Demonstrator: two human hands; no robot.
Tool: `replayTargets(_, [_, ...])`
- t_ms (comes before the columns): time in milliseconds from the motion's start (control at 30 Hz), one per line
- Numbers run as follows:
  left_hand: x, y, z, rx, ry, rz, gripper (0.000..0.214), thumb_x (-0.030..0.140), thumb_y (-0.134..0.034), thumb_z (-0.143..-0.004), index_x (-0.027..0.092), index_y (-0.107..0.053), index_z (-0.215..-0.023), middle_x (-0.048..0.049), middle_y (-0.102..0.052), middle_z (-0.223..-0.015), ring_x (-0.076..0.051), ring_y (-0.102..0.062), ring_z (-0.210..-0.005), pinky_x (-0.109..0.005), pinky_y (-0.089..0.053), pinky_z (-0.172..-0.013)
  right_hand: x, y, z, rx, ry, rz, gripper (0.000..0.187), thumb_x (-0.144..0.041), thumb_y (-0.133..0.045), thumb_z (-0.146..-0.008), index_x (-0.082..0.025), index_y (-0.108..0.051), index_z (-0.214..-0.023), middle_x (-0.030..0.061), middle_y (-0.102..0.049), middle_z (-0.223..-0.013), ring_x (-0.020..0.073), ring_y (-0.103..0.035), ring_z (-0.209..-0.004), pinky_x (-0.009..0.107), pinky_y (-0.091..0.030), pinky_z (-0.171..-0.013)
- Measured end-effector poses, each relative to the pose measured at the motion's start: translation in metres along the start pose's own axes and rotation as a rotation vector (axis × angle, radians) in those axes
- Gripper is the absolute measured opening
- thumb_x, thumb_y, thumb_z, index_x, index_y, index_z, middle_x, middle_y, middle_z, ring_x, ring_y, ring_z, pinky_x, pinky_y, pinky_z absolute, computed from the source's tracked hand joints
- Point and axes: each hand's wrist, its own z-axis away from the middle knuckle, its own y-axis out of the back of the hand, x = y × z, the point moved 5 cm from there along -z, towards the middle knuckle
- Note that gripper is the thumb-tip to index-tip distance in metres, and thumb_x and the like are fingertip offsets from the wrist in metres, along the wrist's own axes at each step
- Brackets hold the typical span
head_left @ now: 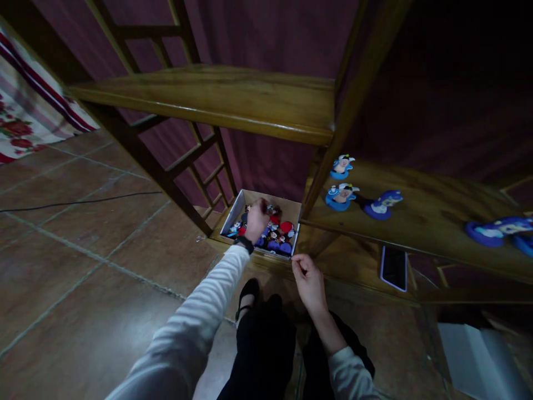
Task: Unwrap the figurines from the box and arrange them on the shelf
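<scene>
A shallow white cardboard box (239, 206) with a brown inside stands on the lowest wooden shelf. Small figurines on round blue, purple and red bases (273, 244) lie jumbled in it. My left hand (256, 221), with a dark band at the wrist, reaches into the box, fingers curled downward above the figurines. Its fingertips are dim and slightly blurred, so anything between them is hidden. Just outside the box's near right corner is my right hand (308, 282). Its fingers are bent, with thumb and forefinger together by that corner; whether they touch it or pinch something small is unclear.
On the wooden shelf (420, 222) to the right stand several figurines (383, 204) on blue bases. A phone (393, 268) lies on the lower board. An upper shelf (208, 100) and slanting posts frame the box. A black cable (83, 204) crosses the tiled floor.
</scene>
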Motion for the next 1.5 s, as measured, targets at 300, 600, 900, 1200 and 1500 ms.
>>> replayTargets(300, [-0.003,-0.013,0.158,-0.165,0.586,1.139,0.026,0.013,-0.074,-0.055,0.016,-0.058,-0.074,-0.0015,-0.067,-0.073,-0.012,-0.065,-0.069,-0.027,-0.052,-0.075,0.002,-0.018,0.003,-0.138,-0.034,-0.305,0.034,-0.044,-0.050,-0.081,-0.020,-0.060,-0.103,0.0044,-0.066,-0.089,0.0162,-0.060,-0.076,0.027,-0.047,-0.070])
replayTargets(600, [0.006,-0.019,0.172,-0.225,0.594,1.190,0.028,0.019,-0.081,-0.051,0.016,-0.060,-0.070,-0.0013,-0.067,-0.073,-0.013,-0.065,-0.071,-0.030,-0.051,-0.079,-0.007,-0.013,0.005,-0.141,-0.113,-0.668,0.033,-0.042,-0.056,-0.077,-0.020,-0.064,-0.100,0.0061,-0.066,-0.100,0.0222,-0.060,-0.095,0.035,-0.047,-0.083])
replayTargets(900, [-0.012,0.011,0.154,-0.209,0.292,0.649,0.016,0.026,-0.068,-0.065,0.017,-0.064,-0.077,-0.0033,-0.065,-0.074,-0.016,-0.062,-0.072,-0.028,-0.049,-0.071,0.014,-0.010,0.000,-0.052,-0.213,-0.584,0.037,-0.049,-0.056,-0.076,-0.018,-0.064,-0.096,0.0043,-0.065,-0.087,0.0159,-0.060,-0.074,0.027,-0.050,-0.063])
replayTargets(1200, [-0.060,0.090,0.064,0.084,-0.044,-0.677,0.025,0.024,-0.052,-0.077,0.018,-0.063,-0.098,-0.0125,-0.061,-0.100,-0.027,-0.052,-0.101,-0.037,-0.038,-0.089,0.016,-0.015,-0.001,-0.082,-0.278,-0.551,0.042,-0.051,-0.059,-0.074,-0.017,-0.063,-0.096,0.0017,-0.062,-0.073,0.0118,-0.058,-0.056,0.024,-0.051,-0.046])
replayTargets(1500, [-0.077,0.076,0.030,-0.075,0.026,-0.836,0.021,0.019,-0.050,-0.074,0.011,-0.067,-0.083,-0.0219,-0.065,-0.088,-0.036,-0.052,-0.102,-0.044,-0.034,-0.085,0.012,-0.020,-0.001,-0.106,-0.285,-0.600,0.040,-0.049,-0.065,-0.069,-0.018,-0.063,-0.094,-0.0010,-0.061,-0.068,0.0114,-0.058,-0.054,0.026,-0.054,-0.051])
